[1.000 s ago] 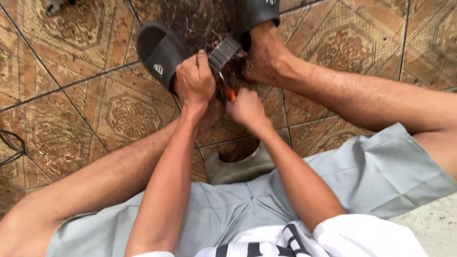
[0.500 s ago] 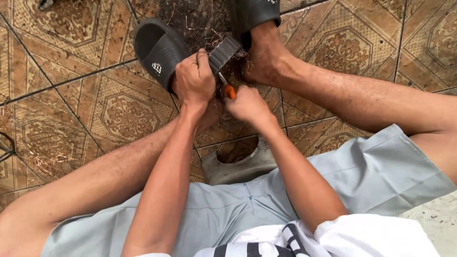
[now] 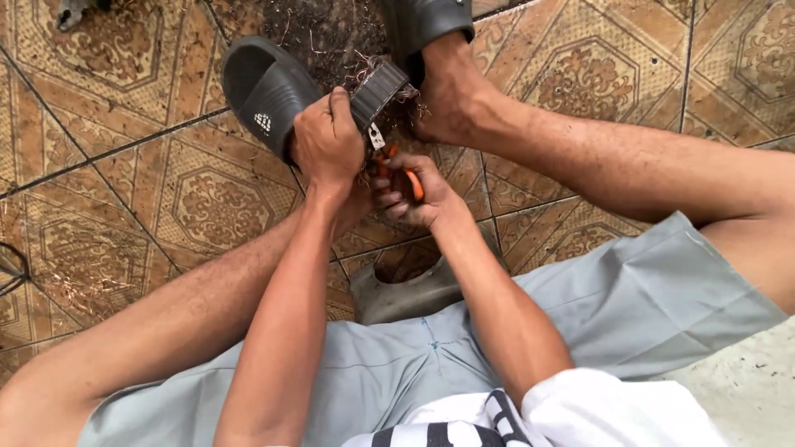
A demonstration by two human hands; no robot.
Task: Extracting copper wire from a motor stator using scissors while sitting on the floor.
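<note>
Our left hand (image 3: 327,141) clamps the ribbed dark block (image 3: 379,93), tilted up-right. Just below the block, our right hand (image 3: 418,194) squeezes orange-handled pliers (image 3: 396,165), nose up at it.

We sit over a floor (image 3: 124,190) of brown patterned tiles with dark grout lines. Our two feet rest on it in dark grey slide sandals, one (image 3: 263,93) at upper left, the other (image 3: 424,23) at top centre. Fine wire-like scraps (image 3: 323,37) litter the darker patch between them. A thin dark cable (image 3: 12,271) lies at the left edge.
</note>
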